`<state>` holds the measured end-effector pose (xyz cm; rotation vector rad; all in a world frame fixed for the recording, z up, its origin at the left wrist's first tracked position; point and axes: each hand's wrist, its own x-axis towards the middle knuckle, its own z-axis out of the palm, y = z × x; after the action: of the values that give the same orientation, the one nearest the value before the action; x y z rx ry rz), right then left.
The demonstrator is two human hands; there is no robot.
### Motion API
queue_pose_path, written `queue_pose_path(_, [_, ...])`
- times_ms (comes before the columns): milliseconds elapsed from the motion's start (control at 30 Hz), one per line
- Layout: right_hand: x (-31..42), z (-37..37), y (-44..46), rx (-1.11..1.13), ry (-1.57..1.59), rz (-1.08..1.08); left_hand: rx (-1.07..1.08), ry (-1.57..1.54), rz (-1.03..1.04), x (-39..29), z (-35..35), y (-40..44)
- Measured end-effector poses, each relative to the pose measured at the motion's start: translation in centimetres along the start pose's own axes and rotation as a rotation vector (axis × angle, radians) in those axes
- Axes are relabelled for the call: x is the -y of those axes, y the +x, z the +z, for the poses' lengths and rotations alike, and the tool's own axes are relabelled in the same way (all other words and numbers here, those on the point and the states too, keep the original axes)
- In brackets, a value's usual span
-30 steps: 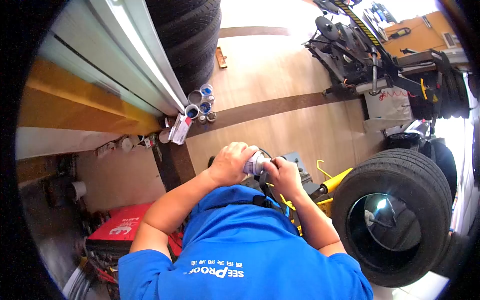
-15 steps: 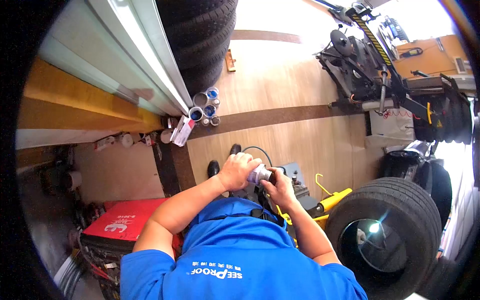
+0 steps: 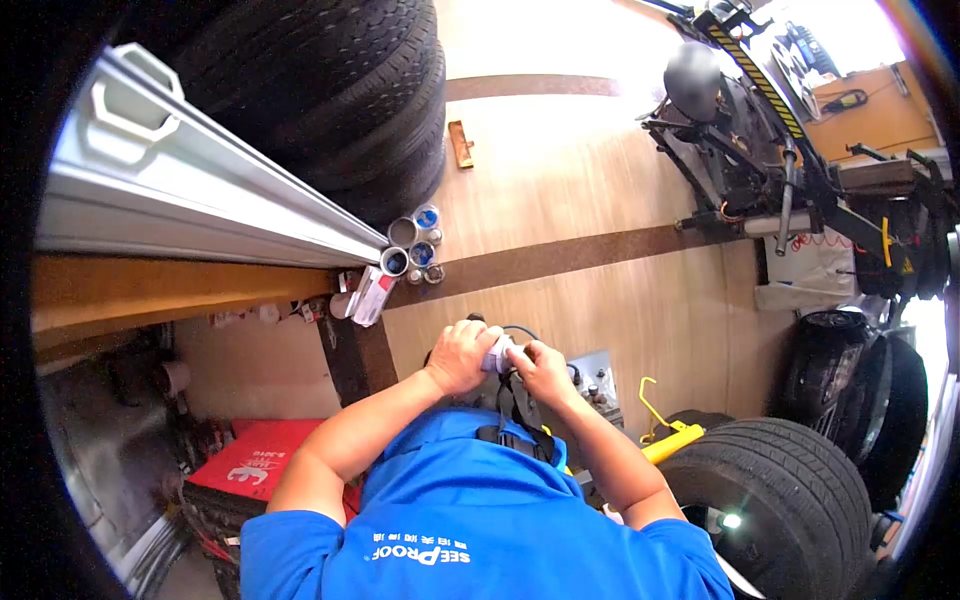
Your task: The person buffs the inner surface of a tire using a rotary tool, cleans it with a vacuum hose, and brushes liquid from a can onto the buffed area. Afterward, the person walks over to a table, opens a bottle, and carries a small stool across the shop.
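Observation:
A small can [image 3: 494, 358] with a pale label is held in front of my blue shirt. My left hand [image 3: 459, 357] wraps round its left side, fingers curled over the top. At its right end my right hand [image 3: 546, 376] is closed, thumb and fingers pressed against the neck. The lid area is hidden behind those fingers. Black straps [image 3: 510, 400] hang just below the can.
Stacked tyres [image 3: 330, 110] stand beside a white metal frame, with several open cans [image 3: 404, 232] at its foot. A red box [image 3: 240, 460] is at lower left. A large tyre [image 3: 780, 490] and a yellow jack handle [image 3: 672, 443] lie right, below a black tyre machine [image 3: 730, 130].
My right hand has closed in on the can's end, covering the silver neck and dark part seen earlier. Both hands appear slightly further left. The camera view has shifted.

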<state>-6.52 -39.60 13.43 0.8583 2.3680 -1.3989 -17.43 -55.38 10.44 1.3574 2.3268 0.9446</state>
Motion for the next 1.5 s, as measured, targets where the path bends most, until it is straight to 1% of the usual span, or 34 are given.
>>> queue_pose_path(33, [-0.2, -0.4, 0.3, 0.003, 0.001, 0.003, 0.003, -0.001, -0.003, 0.1, 0.1, 0.7])
queue_pose_path(100, [0.3, -1.6, 0.5, -0.107, 0.019, -0.236, 0.182, -0.286, -0.108, 0.4, -0.2, 2.4])
queue_pose_path(133, [0.6, -2.6, 0.7, -0.046, -0.065, -0.257, 0.242, -0.366, -0.121, 0.6, -0.6, 3.3])
queue_pose_path(167, [1.2, -3.6, 0.9, -0.041, -0.063, -0.257, 0.242, -0.366, -0.126, 0.8, -1.1, 4.1])
queue_pose_path(267, [1.9, -5.3, 1.2, 0.073, -0.093, -0.439, 0.451, -0.493, -0.066, 0.8, -2.7, 5.4])
queue_pose_path(300, [1.9, -5.5, 1.3, 0.079, -0.096, -0.442, 0.446, -0.494, -0.07, 0.9, -2.9, 5.6])
queue_pose_path(367, [2.2, -5.9, 1.7, 0.203, -0.287, -0.462, 0.654, -0.621, -0.16, 1.2, -3.6, 6.0])
queue_pose_path(400, [2.8, -6.0, 1.7, 0.213, -0.286, -0.431, 0.702, -0.644, -0.218, 0.6, -5.0, 6.6])
queue_pose_path(433, [2.9, -5.8, 1.9, 0.219, -0.29, -0.423, 0.616, -0.584, -0.136, 1.6, -4.1, 6.2])
queue_pose_path(500, [2.9, -5.5, 2.3, 0.114, -0.217, -0.55, 0.541, -0.557, -0.059, 2.1, -4.2, 6.2])
queue_pose_path(533, [3.1, -5.4, 2.4, 0.108, -0.197, -0.574, 0.579, -0.545, -0.117, 2.0, -4.8, 6.3])
queue_pose_path(567, [3.5, -5.6, 2.2, 0.135, -0.18, -0.559, 0.598, -0.559, -0.127, 1.8, -5.6, 6.4])
queue_pose_path(667, [5.9, -6.0, 1.3, 0.158, -0.181, -0.585, 0.725, -0.676, -0.134, 1.9, -7.8, 6.6])
queue_pose_path(700, [6.5, -5.9, 1.2, 0.158, -0.196, -0.63, 0.722, -0.675, -0.128, 2.2, -8.1, 6.6])
queue_pose_path(767, [7.7, -5.7, 1.0, 0.152, -0.217, -0.677, 0.827, -0.768, -0.138, 2.7, -8.8, 6.5])
queue_pose_path(800, [8.3, -5.7, 1.0, 0.159, -0.235, -0.695, 0.858, -0.741, -0.146, 2.9, -9.3, 6.6])
queue_pose_path(900, [9.8, -5.5, 0.7, 0.163, -0.255, -0.714, 0.878, -0.799, -0.115, 3.9, -9.7, 6.2])
queue_pose_path(967, [10.5, -4.9, 0.7, 0.159, -0.254, -0.715, 0.848, -0.799, -0.125, 4.2, -10.5, 5.8])
queue_pose_path(1033, [10.6, -4.2, 0.9, 0.112, -0.283, -0.637, 0.819, -0.798, -0.136, 3.9, -11.5, 5.6])
queue_pose_path(1067, [10.5, -3.8, 1.0, 0.107, -0.286, -0.637, 0.695, -0.696, -0.081, 3.7, -12.0, 5.5])
queue_pose_path(1100, [10.3, -3.2, 1.2, -0.015, -0.308, -0.626, 0.57, -0.595, -0.028, 3.5, -12.2, 5.3])
queue_pose_path(1133, [10.3, -2.6, 1.4, -0.141, -0.331, -0.612, 0.324, -0.359, 0.078, 3.2, -11.5, 5.1])
queue_pose_path(1167, [10.1, -2.1, 1.6, -0.147, -0.335, -0.611, 0.2, -0.236, 0.101, 2.9, -11.4, 4.9])
queue_pose_path(1233, [10.3, -1.4, 2.0, -0.127, -0.019, -0.247, 0.02, -0.056, 0.086, 2.1, -10.9, 4.6])
queue_pose_path(1267, [10.5, -1.1, 2.1, -0.098, 0.102, -0.103, 0.013, -0.055, 0.089, 1.9, -10.6, 4.3])
queue_pose_path(1300, [10.7, -0.9, 2.2, -0.099, 0.098, -0.108, -0.04, 0.021, 0.101, 1.9, -10.3, 4.0])
queue_pose_path(1333, [10.8, -0.7, 2.3, -0.08, 0.202, 0.014, -0.094, 0.099, 0.112, 2.0, -10.0, 3.7])
queue_pose_path(1367, [10.8, -0.5, 2.4, -0.057, 0.305, 0.136, -0.102, 0.102, 0.109, 2.1, -9.6, 3.5])
queue_pose_path(1433, [9.9, 0.3, 2.7, -0.032, 0.287, 0.165, -0.158, 0.174, 0.135, 2.8, -8.6, 2.9])
queue_pose_path(1467, [9.1, 0.9, 2.6, -0.059, 0.273, 0.099, -0.177, 0.176, 0.129, 3.4, -7.8, 2.9])
queue_pose_path(1500, [9.2, 1.1, 2.5, -0.085, 0.257, 0.031, -0.066, 0.104, 0.068, 3.2, -8.4, 2.9])
